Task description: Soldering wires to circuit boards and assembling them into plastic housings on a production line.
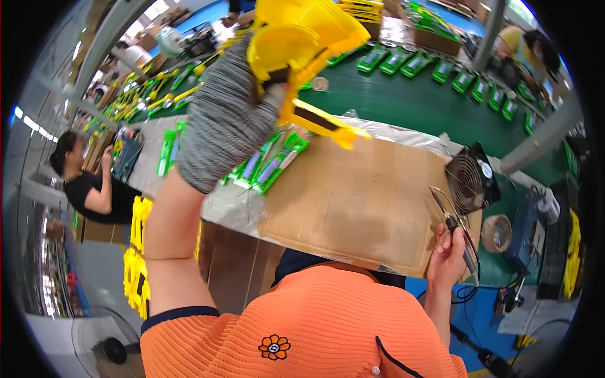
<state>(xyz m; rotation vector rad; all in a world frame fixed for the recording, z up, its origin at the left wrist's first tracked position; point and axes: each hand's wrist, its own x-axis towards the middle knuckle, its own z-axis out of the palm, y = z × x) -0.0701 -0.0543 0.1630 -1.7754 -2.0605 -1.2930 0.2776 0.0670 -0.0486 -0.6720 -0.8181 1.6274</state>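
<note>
My left hand [230, 116], in a grey striped knit glove, is raised at the upper middle and closed round a yellow plastic housing [309, 53] with a rounded hollow and a dark strip on one arm. The housing is held up in the air over the far side of the bench. At the right edge of a cardboard sheet [353, 195], my bare right hand [446, 255] is closed on a soldering iron [452, 224], its bent metal end tilted up and away. Green plastic cases [277, 165] with pale purple strips lie beneath my left wrist.
A small black fan [469, 179] stands beside the iron, with a tape roll [496, 233] and a blue box-like unit [524, 230] further right. Beyond runs a green conveyor [372, 94] bearing green cases. Yellow frames [135, 271] are stacked at left, near a seated person [94, 183].
</note>
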